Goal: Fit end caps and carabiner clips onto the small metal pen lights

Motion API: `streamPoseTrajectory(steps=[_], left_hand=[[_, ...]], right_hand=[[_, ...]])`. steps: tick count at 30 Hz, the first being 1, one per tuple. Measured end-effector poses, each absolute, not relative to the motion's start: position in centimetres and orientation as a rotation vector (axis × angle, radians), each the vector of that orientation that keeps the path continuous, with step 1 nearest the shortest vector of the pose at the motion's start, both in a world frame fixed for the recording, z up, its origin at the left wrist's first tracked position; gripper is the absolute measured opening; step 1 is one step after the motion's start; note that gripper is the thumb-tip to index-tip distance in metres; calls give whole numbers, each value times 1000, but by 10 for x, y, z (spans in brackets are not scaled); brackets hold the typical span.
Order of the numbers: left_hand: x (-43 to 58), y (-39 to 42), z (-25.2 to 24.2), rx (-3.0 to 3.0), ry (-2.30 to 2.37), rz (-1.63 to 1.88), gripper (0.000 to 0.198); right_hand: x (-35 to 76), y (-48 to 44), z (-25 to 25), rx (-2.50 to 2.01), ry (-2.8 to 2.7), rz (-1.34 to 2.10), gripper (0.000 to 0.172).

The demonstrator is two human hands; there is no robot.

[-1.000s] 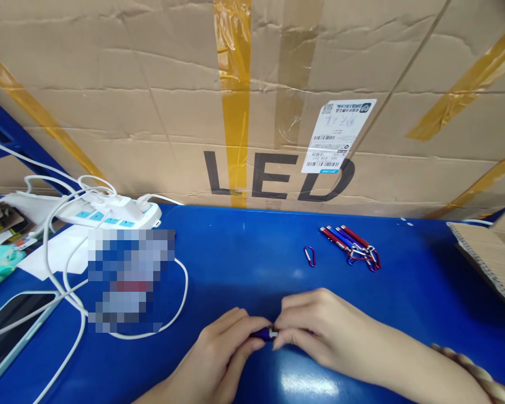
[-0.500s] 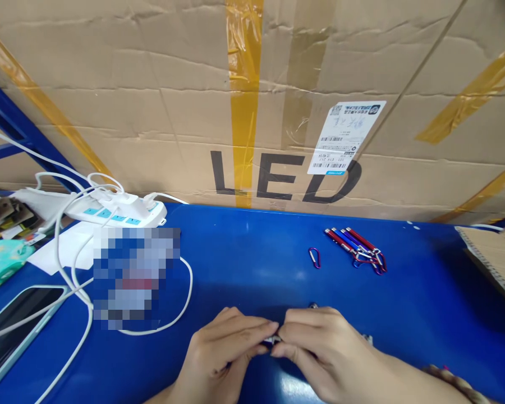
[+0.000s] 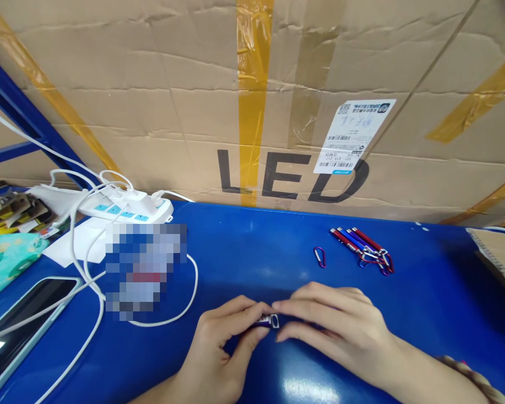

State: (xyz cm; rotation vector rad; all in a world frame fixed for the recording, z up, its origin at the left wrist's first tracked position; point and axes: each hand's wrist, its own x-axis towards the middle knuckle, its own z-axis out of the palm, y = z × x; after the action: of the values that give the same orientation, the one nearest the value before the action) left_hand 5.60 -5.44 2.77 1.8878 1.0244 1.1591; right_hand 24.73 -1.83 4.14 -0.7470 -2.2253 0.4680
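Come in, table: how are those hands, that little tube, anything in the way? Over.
Left grip: pinching dark blue tube, metallic end showing. Right grip: open beside that end, contact unclear. Loose carabiner: beyond both, not between.

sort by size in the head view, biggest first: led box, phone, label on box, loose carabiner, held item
1. LED box
2. Phone, nearer the camera, cut off
3. Label
Unranked smallest pair: loose carabiner and held item, which the left hand partly covers

Tube, lower centre: dark blue, silver end. Pens, right of centre: red and blue. Tabletop: blue. Carton, top: brown, yellow tape stripes, black lettering. Power strip, left: white, light-blue sockets.
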Motion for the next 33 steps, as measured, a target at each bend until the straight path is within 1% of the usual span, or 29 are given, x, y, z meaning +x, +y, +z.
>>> streamPoseTrajectory(steps=[2,4,7,11,15,18,24,27,29,33], left_hand=[[56,-54,29,1872,1016,1135,24],[55,-54,29,1855,1005,1095,24],[56,-55,27,1839,968,1051,25],[56,-54,25,1827,915,1018,24],[56,-55,26,1775,954,1047,14],[57,-57,25,1785,1000,1086,14],[57,-58,21,1929,951,1210,18],[56,-58,16,1930,956,1229,20],[55,-59,13,1916,970,1224,23],[53,-60,12,1911,1000,1189,20]], right_hand=[[251,-18,44,-605,-2301,345,15],[252,-18,47,-553,-2341,327,16],[252,-19,49,-574,-2362,358,20],[255,-20,50,-578,-2386,439,19],[254,-19,48,-573,-2323,513,17],[247,-20,45,-648,-2204,700,19],[234,-22,39,-1108,-1820,1267,21],[234,-19,41,-1246,-1672,1565,23],[236,-17,43,-1275,-1641,1644,23],[240,-14,49,-1217,-1706,1585,23]])
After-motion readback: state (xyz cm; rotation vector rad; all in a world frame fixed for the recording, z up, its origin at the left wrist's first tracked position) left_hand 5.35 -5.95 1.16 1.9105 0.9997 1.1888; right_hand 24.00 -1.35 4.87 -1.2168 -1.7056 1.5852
